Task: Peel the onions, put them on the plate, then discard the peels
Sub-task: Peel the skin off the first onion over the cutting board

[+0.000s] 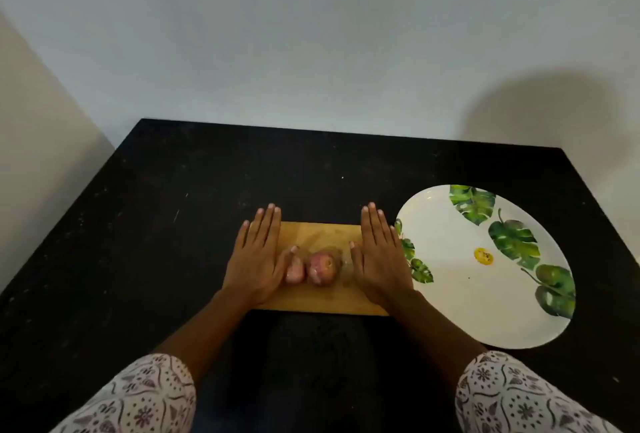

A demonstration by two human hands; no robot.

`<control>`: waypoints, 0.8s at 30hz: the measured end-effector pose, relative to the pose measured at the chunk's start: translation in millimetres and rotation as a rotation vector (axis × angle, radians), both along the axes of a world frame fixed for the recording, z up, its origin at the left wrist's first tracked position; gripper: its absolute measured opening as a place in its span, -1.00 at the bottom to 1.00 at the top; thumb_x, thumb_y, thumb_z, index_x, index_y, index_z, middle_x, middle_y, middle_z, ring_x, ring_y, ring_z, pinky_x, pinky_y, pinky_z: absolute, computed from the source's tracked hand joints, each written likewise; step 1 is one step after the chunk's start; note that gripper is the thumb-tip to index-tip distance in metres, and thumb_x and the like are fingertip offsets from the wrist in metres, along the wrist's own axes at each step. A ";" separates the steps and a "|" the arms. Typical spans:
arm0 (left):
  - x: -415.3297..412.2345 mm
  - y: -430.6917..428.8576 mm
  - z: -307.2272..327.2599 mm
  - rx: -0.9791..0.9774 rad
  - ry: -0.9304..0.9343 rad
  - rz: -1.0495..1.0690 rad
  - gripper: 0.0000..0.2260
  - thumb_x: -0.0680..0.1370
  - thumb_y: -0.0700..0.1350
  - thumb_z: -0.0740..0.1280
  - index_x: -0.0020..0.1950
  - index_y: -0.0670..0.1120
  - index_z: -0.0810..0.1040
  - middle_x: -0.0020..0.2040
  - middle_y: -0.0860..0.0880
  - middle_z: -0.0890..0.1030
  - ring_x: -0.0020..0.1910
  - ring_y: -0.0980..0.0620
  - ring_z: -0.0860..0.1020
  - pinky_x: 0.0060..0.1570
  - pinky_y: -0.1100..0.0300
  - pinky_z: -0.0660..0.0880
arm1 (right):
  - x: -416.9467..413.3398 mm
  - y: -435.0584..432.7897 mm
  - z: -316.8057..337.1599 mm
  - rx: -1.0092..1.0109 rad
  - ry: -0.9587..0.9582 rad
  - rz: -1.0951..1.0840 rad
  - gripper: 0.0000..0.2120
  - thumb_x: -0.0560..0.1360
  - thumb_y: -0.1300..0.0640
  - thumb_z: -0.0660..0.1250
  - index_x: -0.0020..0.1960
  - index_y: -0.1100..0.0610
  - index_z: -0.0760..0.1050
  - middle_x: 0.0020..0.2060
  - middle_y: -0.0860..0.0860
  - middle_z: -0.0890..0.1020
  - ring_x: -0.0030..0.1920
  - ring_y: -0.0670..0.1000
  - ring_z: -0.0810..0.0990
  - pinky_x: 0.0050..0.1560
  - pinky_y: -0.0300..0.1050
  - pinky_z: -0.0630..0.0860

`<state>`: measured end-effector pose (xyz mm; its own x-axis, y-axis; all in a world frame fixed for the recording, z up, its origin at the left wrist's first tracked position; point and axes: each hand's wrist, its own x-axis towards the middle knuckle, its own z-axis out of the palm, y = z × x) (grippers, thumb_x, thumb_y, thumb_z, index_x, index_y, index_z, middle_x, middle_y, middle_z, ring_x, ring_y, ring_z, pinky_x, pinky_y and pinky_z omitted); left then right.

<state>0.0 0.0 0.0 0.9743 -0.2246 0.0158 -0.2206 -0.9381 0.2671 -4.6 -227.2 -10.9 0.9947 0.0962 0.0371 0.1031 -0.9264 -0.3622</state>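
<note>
Hands lie flat (left [258, 256], right [379, 259]) flanking onions [322, 268] on board [322, 301].

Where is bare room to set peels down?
Bare black table left of the wooden cutting board and behind it toward the wall; the leaf-print plate is nearly bare. Crowded: the board's middle, two onions between left hand and right hand.

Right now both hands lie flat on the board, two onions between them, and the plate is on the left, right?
No. The head view shows the plate on the right. The left hand and right hand do lie flat on the board, two onions between them.
</note>
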 end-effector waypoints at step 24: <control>-46.9 -3.9 -41.4 -0.381 -0.027 0.092 -0.22 0.35 0.48 -0.34 0.51 0.20 -0.06 0.49 0.16 0.19 0.45 0.19 0.09 0.35 0.09 0.13 | -25.3 2.3 -40.1 -0.169 -0.038 -0.006 -0.13 0.39 -0.26 -0.45 0.57 0.14 -0.08 0.57 0.06 -0.05 0.56 0.00 -0.12 0.47 -0.13 -0.24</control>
